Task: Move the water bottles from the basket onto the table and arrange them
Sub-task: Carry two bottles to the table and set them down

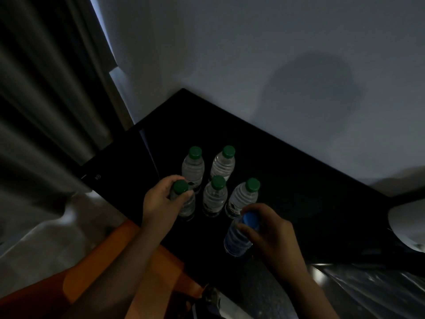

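Observation:
Several clear water bottles with green caps stand upright on the black table [299,180], two at the back [193,166] [223,165] and two in front [215,195] [243,199]. My left hand [161,203] grips the neck of another green-capped bottle [186,204] at the front left of the group, its base on the table. My right hand [266,229] holds a blue-capped bottle [236,240] by its top, at the front right, standing on the table. The basket is not clearly in view.
A white wall runs behind the table. Grey curtains hang at the left. An orange shape [165,261] lies below my left arm at the table's near edge. A pale rounded object [407,226] sits at the right edge.

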Demonstrator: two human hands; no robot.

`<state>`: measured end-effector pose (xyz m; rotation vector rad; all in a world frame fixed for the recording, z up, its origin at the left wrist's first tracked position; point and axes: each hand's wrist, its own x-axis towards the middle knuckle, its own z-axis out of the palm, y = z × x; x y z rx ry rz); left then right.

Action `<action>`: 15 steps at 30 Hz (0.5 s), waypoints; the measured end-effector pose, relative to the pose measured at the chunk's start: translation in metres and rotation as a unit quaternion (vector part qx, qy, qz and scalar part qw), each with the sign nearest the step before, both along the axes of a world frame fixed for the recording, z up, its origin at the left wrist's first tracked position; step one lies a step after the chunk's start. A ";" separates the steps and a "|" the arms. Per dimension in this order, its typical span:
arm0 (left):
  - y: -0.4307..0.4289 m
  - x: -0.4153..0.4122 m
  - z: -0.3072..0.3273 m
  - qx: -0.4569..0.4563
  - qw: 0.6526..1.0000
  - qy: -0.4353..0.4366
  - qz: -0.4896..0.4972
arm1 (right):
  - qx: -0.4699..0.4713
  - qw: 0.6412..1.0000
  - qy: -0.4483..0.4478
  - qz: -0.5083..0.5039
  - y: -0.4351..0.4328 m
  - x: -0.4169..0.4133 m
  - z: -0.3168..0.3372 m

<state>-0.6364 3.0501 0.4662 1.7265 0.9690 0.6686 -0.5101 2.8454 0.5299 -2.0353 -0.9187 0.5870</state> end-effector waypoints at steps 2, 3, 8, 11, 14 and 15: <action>0.007 0.001 0.001 -0.002 1.000 0.003 -0.020 | -0.008 1.000 -0.001 0.004 0.003 0.001 -0.004; 0.009 0.002 0.002 0.003 0.999 0.010 -0.034 | -0.011 1.000 -0.004 0.006 0.005 0.001 -0.006; 0.007 0.007 0.007 0.017 0.998 0.032 -0.052 | -0.007 1.000 -0.010 0.009 0.014 0.006 -0.016; 0.008 0.006 0.008 0.020 0.998 0.035 -0.050 | -0.003 1.000 -0.012 0.012 0.020 0.008 -0.021; 0.008 0.006 0.009 0.019 0.998 0.037 -0.054 | -0.005 1.000 -0.022 0.021 0.024 0.008 -0.026; 0.008 0.005 0.009 0.020 0.997 0.037 -0.057 | -0.005 1.000 -0.020 0.019 0.025 0.009 -0.029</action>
